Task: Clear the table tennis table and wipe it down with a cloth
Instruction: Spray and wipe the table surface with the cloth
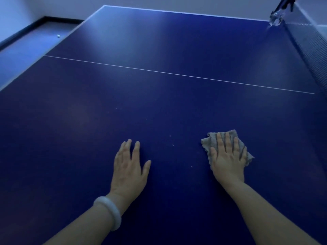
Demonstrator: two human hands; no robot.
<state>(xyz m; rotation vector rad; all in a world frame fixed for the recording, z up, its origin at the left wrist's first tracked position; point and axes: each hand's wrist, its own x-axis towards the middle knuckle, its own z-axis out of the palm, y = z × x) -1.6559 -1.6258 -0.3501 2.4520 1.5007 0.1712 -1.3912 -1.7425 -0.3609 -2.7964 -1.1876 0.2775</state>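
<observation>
One blue table tennis table [159,50] fills view, net [311,50] at far right, nothing on surface but pale specks. Wiping step, I'd judge. Left hand [129,167] flat on table, fingers straight, holding nothing, bangle [108,214] on wrist. Right hand [228,160] flat on grey cloth [214,138], fingers spread, pressing not gripping. Cloth under fingers, edges showing beyond fingertips & thumb side. Risk: cloth bunches w/ hard push, specks btwn hands missed.
</observation>
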